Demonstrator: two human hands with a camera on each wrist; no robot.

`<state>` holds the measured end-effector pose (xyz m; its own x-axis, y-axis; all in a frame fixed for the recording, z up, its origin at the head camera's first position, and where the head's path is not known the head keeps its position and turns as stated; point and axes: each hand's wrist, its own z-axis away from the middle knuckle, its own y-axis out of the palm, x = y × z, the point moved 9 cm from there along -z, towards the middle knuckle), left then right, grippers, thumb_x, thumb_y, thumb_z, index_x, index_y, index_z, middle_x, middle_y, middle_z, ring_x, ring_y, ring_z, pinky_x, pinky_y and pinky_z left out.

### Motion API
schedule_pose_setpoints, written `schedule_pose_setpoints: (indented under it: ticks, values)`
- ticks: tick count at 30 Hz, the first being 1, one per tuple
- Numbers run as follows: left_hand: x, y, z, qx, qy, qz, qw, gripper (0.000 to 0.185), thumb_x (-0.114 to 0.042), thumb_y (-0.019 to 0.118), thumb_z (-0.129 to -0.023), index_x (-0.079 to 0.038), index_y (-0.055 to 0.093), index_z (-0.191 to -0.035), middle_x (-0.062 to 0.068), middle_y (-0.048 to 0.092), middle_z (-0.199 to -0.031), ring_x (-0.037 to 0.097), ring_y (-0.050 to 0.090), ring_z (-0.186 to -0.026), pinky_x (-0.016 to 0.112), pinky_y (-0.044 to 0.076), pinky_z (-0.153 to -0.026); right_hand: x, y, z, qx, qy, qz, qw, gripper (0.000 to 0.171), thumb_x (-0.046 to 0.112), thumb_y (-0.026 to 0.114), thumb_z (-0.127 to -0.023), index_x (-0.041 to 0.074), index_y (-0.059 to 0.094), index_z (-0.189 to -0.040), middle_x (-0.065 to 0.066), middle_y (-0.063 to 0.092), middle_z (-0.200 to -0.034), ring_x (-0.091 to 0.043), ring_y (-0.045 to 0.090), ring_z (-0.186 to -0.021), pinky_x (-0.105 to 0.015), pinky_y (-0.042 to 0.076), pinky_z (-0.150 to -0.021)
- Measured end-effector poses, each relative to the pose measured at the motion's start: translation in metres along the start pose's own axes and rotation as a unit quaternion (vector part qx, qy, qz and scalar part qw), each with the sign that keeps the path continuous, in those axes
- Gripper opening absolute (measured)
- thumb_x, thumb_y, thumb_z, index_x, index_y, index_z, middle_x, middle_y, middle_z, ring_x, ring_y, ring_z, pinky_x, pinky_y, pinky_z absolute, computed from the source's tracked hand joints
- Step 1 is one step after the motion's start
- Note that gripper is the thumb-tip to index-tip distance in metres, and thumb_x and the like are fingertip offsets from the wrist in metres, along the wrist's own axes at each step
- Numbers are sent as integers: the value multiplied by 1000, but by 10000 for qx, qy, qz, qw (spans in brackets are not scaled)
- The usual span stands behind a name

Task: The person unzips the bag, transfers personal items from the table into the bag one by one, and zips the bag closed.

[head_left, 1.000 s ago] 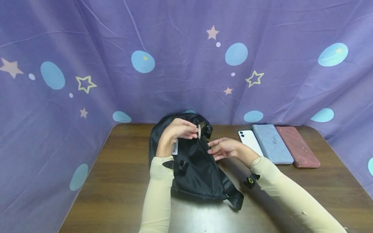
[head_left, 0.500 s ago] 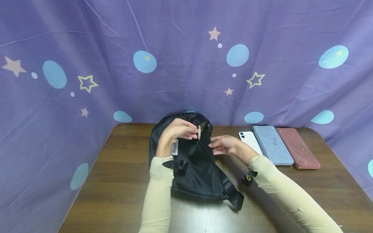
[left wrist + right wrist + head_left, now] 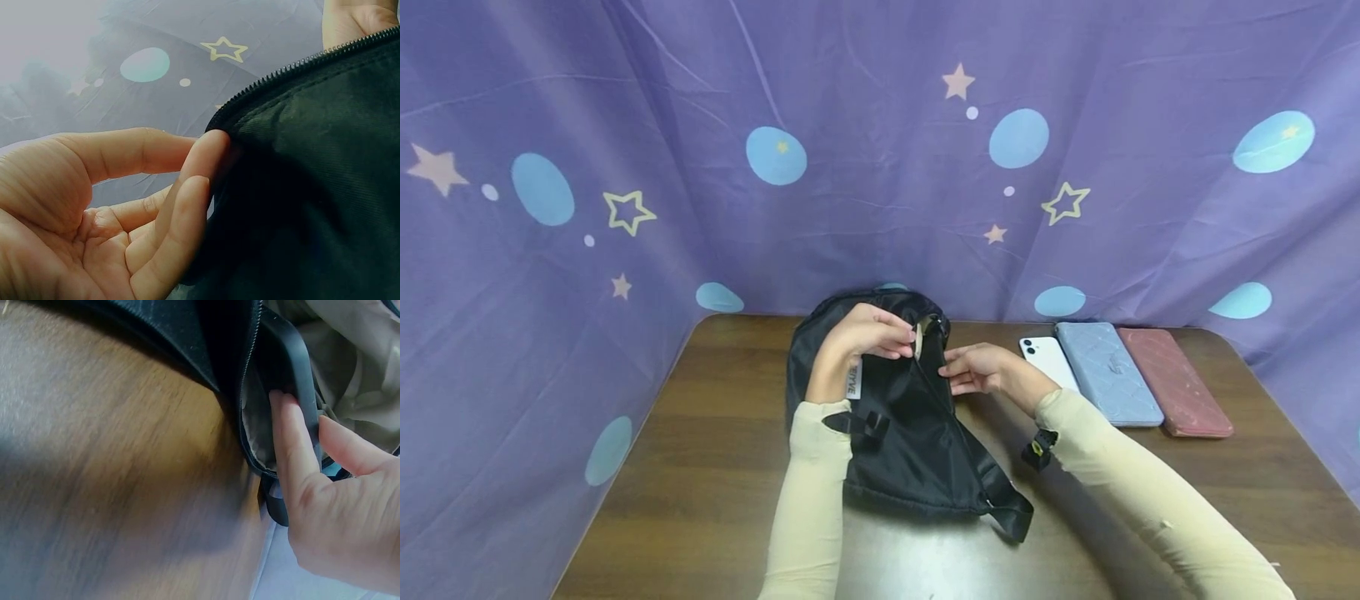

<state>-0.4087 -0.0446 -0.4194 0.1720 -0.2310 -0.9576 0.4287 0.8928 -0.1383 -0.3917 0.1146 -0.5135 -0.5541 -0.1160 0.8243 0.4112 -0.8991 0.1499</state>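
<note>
Right now we are looking down at a black bag (image 3: 902, 417) lying on the brown table (image 3: 700, 467), toward its far edge at about 12 o'clock from us. Our left hand (image 3: 865, 337) is gripping the upper left part of the bag, fingers curled over the fabric beside the zipper opening (image 3: 925, 346) — in the left wrist view those fingers (image 3: 187, 200) are pressing against the dark cloth just under the line of zipper teeth (image 3: 300, 62). Our right hand (image 3: 981, 369) is sitting at 3 o'clock of the opening, touching the bag's edge; in the right wrist view its fingertips (image 3: 284, 419) are pinching the black strap-like edge (image 3: 294, 369) next to the opened zipper, with a pale lining showing inside.

Further out at 2 o'clock from the bag, three flat things are lying side by side near the table's back edge — a white phone (image 3: 1047, 360), a light blue case (image 3: 1108, 375) and a pink case (image 3: 1176, 383). A purple cloth (image 3: 880, 167) with stars and blue dots is hanging behind and beside the table.
</note>
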Motion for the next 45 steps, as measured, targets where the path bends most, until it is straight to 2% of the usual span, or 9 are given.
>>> schedule_pose_setpoints:
  ticks: [15, 28, 33, 37, 42, 45]
  values:
    - [1, 4, -2, 60, -67, 28, 10000, 30, -4, 72, -91, 10, 69, -118, 2, 74, -74, 8, 72, -65, 19, 60, -62, 1, 17, 3, 234, 64, 3, 9997, 50, -6, 46, -103, -10, 32, -150, 5, 72, -79, -8, 69, -71, -23, 60, -70]
    - [-2, 6, 0, 145, -16, 23, 9999, 27, -2, 72, -90, 11, 70, -114, 1, 72, -71, 8, 70, -62, 19, 59, -61, 8, 27, -4, 122, -22, 310, 9994, 51, -8, 45, -100, -10, 34, -149, 5, 69, -74, -7, 66, -67, -20, 57, -67]
    - [-1, 6, 1, 176, -42, -18, 9998, 27, -2, 72, -91, 11, 71, -115, 0, 72, -69, 7, 70, -62, 19, 59, -61, 5, 33, -7, 129, -7, 352, 9993, 43, -9, 46, -99, -9, 41, -142, 5, 69, -70, -5, 66, -64, -19, 57, -63]
    - [-1, 7, 1, 173, -3, -31, 9998, 27, -2, 72, -91, 11, 70, -115, -1, 71, -68, 7, 70, -61, 18, 59, -60, 2, 30, -9, 5, 66, 296, 9995, 33, -10, 47, -98, -5, 50, -130, 5, 68, -67, -5, 64, -60, -19, 56, -60]
    - [-1, 6, -2, 158, -16, -80, 9998, 27, -2, 72, -91, 10, 71, -115, 0, 72, -68, 8, 71, -62, 18, 59, -60, 0, 27, -11, 79, 160, 391, 9991, 24, -9, 48, -98, 2, 60, -116, 5, 69, -70, -7, 65, -64, -19, 57, -64]
    - [-1, 7, -2, 161, -31, -107, 9998, 27, -2, 72, -92, 10, 71, -116, 0, 72, -69, 8, 71, -62, 19, 59, -61, 2, 25, -12, 152, 173, 489, 9985, 25, -8, 48, -99, -2, 60, -120, 5, 70, -73, -7, 66, -67, -20, 57, -66]
